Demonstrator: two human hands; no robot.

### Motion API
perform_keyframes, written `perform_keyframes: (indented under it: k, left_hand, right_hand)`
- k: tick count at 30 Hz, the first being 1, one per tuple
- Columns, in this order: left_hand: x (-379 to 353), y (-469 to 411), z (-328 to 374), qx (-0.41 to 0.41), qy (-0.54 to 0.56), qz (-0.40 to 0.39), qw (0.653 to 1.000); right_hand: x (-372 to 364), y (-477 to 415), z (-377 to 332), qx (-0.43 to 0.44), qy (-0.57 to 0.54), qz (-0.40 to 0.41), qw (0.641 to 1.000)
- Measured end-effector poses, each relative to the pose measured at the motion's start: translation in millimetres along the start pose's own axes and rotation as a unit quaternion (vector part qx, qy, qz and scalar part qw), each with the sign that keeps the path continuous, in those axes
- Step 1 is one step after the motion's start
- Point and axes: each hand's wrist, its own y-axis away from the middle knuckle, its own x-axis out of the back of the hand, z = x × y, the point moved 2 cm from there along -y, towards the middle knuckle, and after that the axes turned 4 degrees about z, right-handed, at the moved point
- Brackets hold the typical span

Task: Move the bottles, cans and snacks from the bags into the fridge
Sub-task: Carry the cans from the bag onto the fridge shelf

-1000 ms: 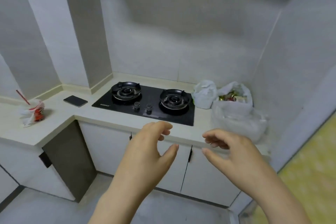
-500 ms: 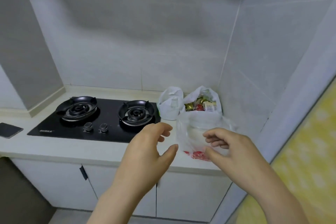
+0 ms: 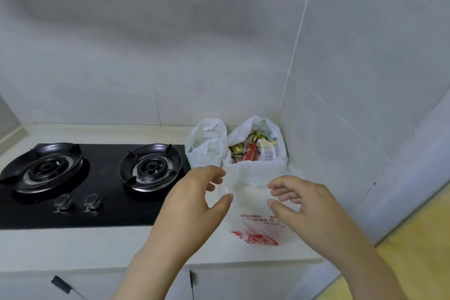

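Observation:
Three plastic bags stand in the counter's right corner. The nearest is a translucent white bag with red print [image 3: 253, 214], its contents hidden. Behind it an open white bag [image 3: 261, 129] shows a red can [image 3: 250, 152], gold-wrapped snacks [image 3: 237, 147] and a white packet [image 3: 267, 151]. A third white bag [image 3: 207, 141] sits to their left, tied up. My left hand [image 3: 194, 202] hovers at the near bag's left side and my right hand [image 3: 299, 202] at its right side, both with fingers curled apart and nothing in them. No fridge is in view.
A black two-burner gas hob [image 3: 92, 178] with two knobs takes up the counter's left. The white counter [image 3: 97, 243] ends at a tiled wall corner on the right. Cabinet doors [image 3: 219, 282] lie below, and a yellow surface [image 3: 414, 238] at the lower right.
The view has swung right and come closer to the bags. Both hands have moved forward and now flank the near bag; the phone and the cup on the left are out of view.

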Motion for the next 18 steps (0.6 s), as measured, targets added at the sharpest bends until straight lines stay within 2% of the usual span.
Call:
perform_keyframes:
  k: [8, 18]
  left_hand:
    - [-10, -99, -44, -0.017, 0.016, -0.045, 0.999]
    - [-50, -157, -88, 0.013, 0.015, -0.102, 0.995]
  right_hand:
    - [-28, -80, 1, -0.054, 0.011, -0.002, 0.998]
    - [-58, -141, 34, -0.113, -0.012, -0.042, 0.993]
